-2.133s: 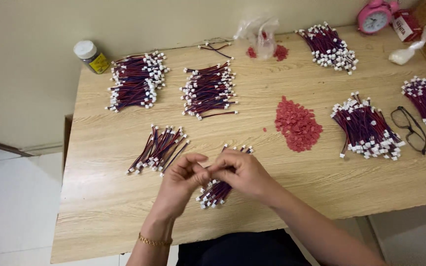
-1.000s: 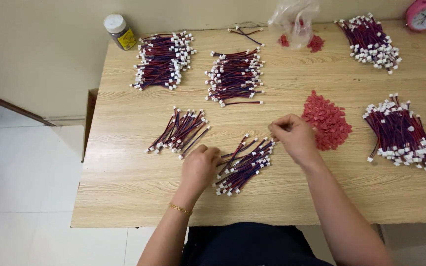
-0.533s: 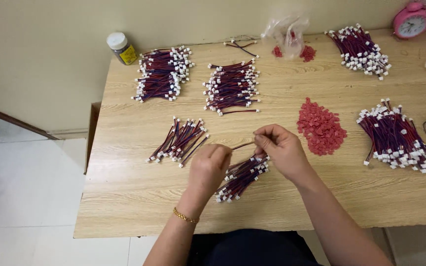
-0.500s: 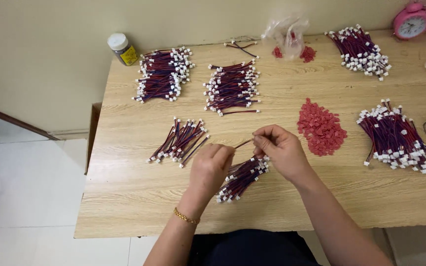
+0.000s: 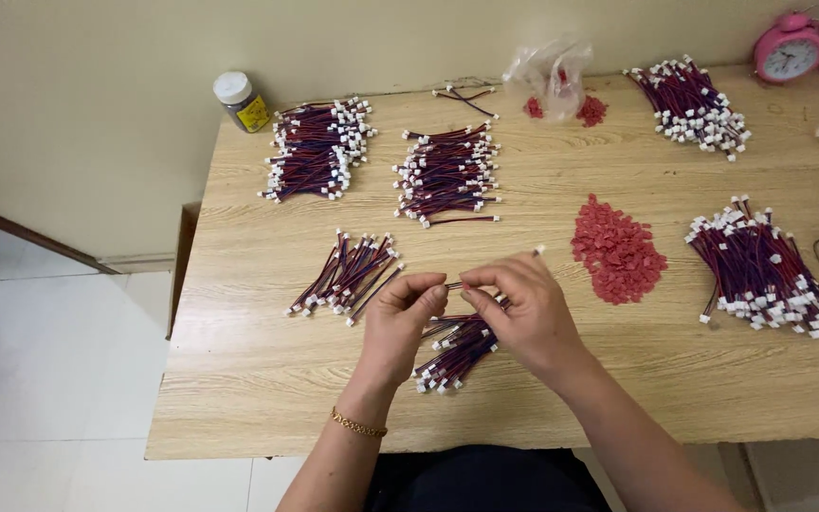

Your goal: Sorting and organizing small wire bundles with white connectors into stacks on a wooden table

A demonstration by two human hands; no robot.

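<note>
You're pinching one short wire (image 5: 485, 275) between both hands, left hand (image 5: 400, 322) and right hand (image 5: 523, 313) closed on it, above the small bundle (image 5: 452, 351).

My left hand (image 5: 400, 322) and right hand (image 5: 523, 308) are meeting over a small wire pile (image 5: 457, 346) lying near the front of the table (image 5: 258, 398). A second small pile (image 5: 348, 275) is lying just to its left. Connector bits (image 5: 618, 248) are sitting to my right, with a bigger bundle (image 5: 760, 275) beyond them. Two bundles (image 5: 319, 150) (image 5: 447, 173) are lying behind, and a jar (image 5: 242, 101) is standing at the back left corner.
</note>
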